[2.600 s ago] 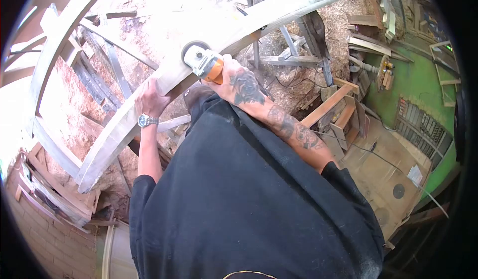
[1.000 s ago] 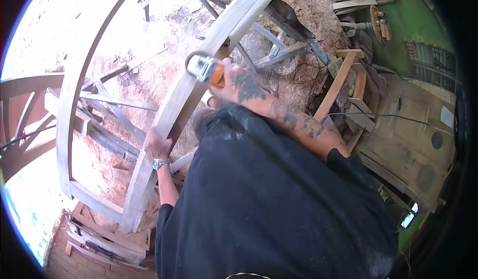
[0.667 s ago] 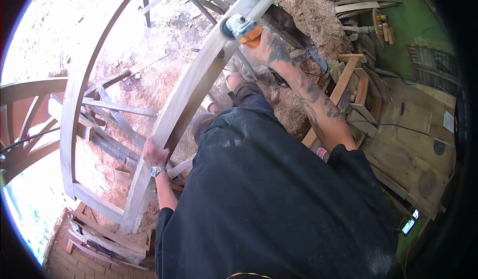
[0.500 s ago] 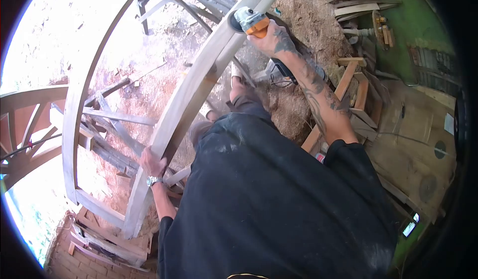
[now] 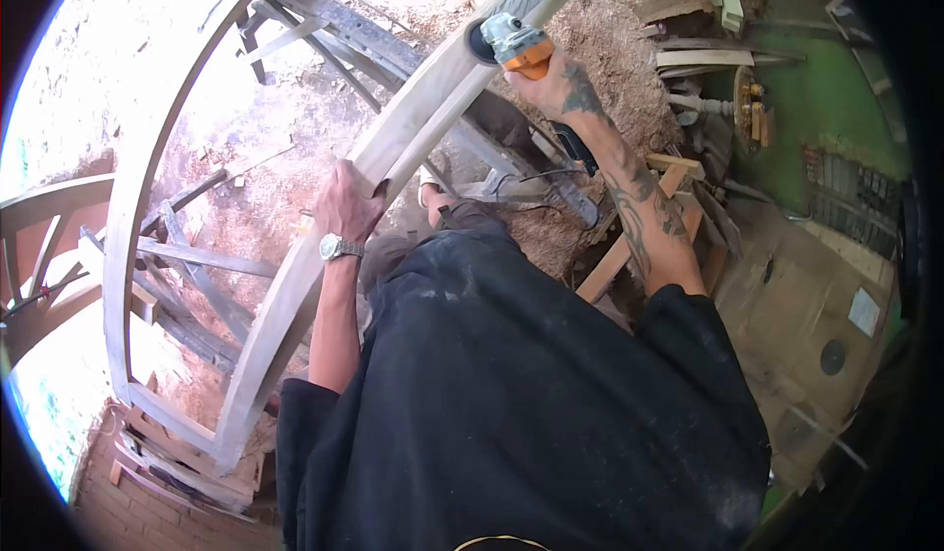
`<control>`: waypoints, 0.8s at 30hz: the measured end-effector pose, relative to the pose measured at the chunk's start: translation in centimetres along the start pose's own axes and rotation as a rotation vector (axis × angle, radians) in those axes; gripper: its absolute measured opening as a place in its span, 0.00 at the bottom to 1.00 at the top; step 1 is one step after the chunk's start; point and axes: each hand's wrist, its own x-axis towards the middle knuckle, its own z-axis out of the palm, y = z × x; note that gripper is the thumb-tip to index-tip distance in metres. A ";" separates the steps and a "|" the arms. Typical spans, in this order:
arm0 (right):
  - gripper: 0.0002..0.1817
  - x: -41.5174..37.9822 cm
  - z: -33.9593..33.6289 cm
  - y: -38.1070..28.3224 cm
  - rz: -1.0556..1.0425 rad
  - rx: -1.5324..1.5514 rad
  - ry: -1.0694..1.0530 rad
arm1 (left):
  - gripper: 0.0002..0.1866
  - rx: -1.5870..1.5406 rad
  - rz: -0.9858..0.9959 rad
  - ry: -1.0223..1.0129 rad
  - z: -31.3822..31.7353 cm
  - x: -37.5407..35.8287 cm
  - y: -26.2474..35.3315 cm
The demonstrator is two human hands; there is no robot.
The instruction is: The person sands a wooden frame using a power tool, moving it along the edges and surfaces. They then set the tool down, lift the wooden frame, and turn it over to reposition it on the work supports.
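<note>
In my right hand [image 5: 547, 81] is an orange and silver angle grinder [image 5: 518, 48], its dark round disc against the upper part of a curved wooden frame [image 5: 408, 118]. My fingers are wrapped round the grinder's orange body. Lower on the same frame, my left hand [image 5: 349, 202] grips the near beam, with its fingers over the top face and the thumb on the side toward me. A metal watch is on that wrist. The frame's far curved rail [image 5: 147, 173] arcs along the left, joined to the near beam by a short end piece [image 5: 175, 415].
Grey wooden trestles [image 5: 344, 35] stand under the frame on a floor strewn with wood shavings [image 5: 580, 187]. Wood offcuts [image 5: 703, 59] lie at the upper right. A brown board [image 5: 816, 305] is at the right. Another curved wooden piece [image 5: 59, 222] stands at the far left.
My left hand has moved up along the beam. The grinder stays against the upper part of the beam, and the whole view has shifted slightly.
</note>
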 end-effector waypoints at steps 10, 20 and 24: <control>0.35 9.0 -4.2 7.8 0.057 0.034 0.050 | 0.31 0.050 -0.032 0.102 2.0 0.6 0.4; 0.37 4.7 -3.6 4.3 0.005 -0.026 -0.015 | 0.31 0.047 -0.029 0.148 2.6 0.6 -0.1; 0.38 9.8 -5.3 8.1 0.135 0.048 -0.030 | 0.31 0.025 -0.008 0.161 2.6 0.9 -0.2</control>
